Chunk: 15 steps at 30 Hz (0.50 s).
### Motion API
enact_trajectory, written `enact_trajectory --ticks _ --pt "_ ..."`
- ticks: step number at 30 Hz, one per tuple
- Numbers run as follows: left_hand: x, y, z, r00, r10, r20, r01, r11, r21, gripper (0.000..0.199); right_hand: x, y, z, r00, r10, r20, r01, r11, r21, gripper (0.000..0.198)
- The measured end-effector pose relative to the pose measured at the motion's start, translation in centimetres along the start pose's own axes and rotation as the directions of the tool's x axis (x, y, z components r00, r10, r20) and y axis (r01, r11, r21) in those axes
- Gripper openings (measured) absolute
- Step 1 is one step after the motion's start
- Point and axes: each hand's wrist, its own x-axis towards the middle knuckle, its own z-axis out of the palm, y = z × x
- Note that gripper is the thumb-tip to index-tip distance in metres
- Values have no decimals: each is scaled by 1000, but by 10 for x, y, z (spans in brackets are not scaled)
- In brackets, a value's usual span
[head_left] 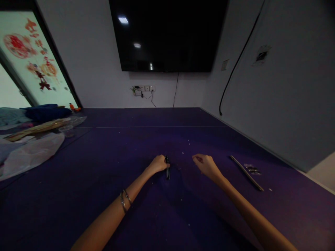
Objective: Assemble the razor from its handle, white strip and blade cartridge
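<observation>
My left hand [157,163] is closed around a slim black stick-like object [168,173], perhaps a pen or a knife handle. The object stands out above and below my fingers, close to the purple tabletop [146,216]. To the right of it, my right hand [207,165] is held just over the surface with its fingers curled in. Whatever may be between those fingers is hidden. Small white scraps [183,153] lie between and beyond my hands.
Farther right lie a long thin greyish strip [246,173] and a small clear packet [252,169] with dark pieces. Plastic bags [39,150] and dark blue cloth [48,112] are piled at left. A wall-mounted television [167,35] hangs behind; a black cable [235,66] runs down the right wall.
</observation>
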Motion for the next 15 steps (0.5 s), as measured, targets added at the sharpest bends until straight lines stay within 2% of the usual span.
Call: enact_trajectory --ticks 5,9,12,15 --pt "-6 0 0 999 48 -21 -46 997 60 22 -1 6 -5 1000 7 12 -6 999 -39 37" --pt "-14 0 -2 996 81 -38 -77 993 83 33 -4 23 -22 1000 21 18 -19 994 -107 31" --pt "-20 1 -3 994 92 -55 -87 992 89 34 -6 54 -47 998 65 -17 -67 966 -248 26" --pt "-27 0 -3 998 53 -41 -49 995 91 33 -13 100 -80 982 157 -101 -186 879 -439 23"
